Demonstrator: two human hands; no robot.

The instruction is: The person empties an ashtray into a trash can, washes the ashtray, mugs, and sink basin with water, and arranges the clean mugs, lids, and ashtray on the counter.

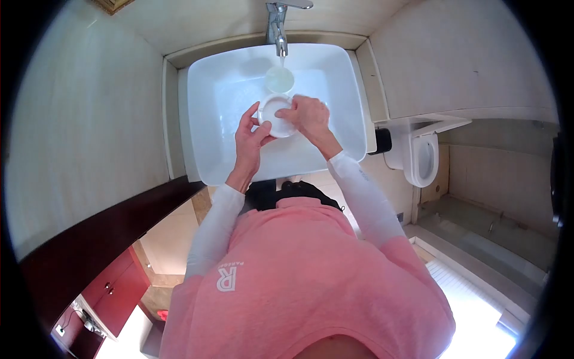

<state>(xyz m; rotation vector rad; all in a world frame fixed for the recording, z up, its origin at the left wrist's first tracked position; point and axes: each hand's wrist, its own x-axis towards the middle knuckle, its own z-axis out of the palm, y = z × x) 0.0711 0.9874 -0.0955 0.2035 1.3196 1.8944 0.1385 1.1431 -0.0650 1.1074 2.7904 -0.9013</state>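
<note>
My left hand [250, 133] grips the left edge of a small round white dish [272, 108], its thumb lying on the near rim. On the opposite side my right hand [308, 116] is closed around the rim, the thumb pressed into the hollow of the dish. Both hands hold it tilted over the white sink basin [212, 143]. Just beyond the dish, a pale, round translucent cup [279, 79] sits under the chrome faucet [277, 30]. A thin stream of water falls from the spout into that cup. The fingers beneath the dish are partly hidden.
Wall panels [78, 119] flank the basin. To the right are a black bin [382, 140] and a white toilet [424, 160] with its lid raised. A dark wooden ledge [107, 230] and a red cabinet [116, 293] lie at lower left.
</note>
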